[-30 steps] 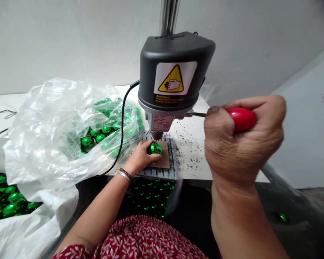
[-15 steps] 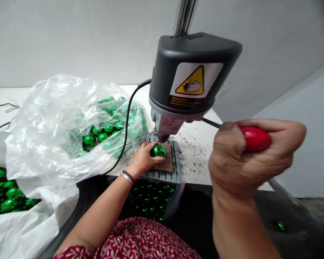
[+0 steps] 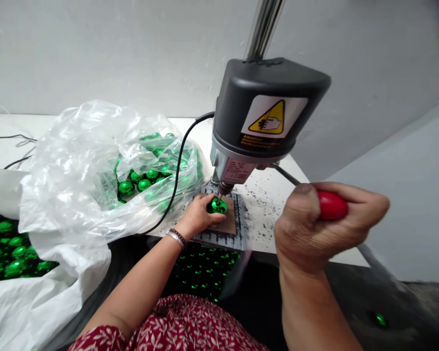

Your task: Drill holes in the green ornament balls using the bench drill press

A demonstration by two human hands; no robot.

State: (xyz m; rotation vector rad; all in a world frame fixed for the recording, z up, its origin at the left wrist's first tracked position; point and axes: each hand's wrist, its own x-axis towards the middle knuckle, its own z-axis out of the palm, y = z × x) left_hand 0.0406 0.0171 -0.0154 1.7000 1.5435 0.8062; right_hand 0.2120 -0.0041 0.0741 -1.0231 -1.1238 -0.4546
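Note:
My left hand (image 3: 197, 214) holds a shiny green ball (image 3: 218, 205) on a brown pad (image 3: 229, 223) under the drill bit of a small bench drill (image 3: 267, 114). The drill tip (image 3: 224, 189) sits right at the top of the ball. My right hand (image 3: 322, 229) is closed around the red knob (image 3: 331, 204) of the drill's feed lever, low and to the right of the drill head. The pad lies on a slotted metal base (image 3: 219, 239) at the table's front edge.
A clear plastic bag (image 3: 95, 170) full of green balls lies left of the drill, with a black cable (image 3: 175, 175) across it. More green balls fill a white bag (image 3: 7, 253) at far left and a dark bin (image 3: 205, 273) below the table edge. Black shavings speckle the white table (image 3: 263, 214).
My right hand has pulled the red knob downward and the drill head has come down onto the ball. My left hand has stayed on the ball.

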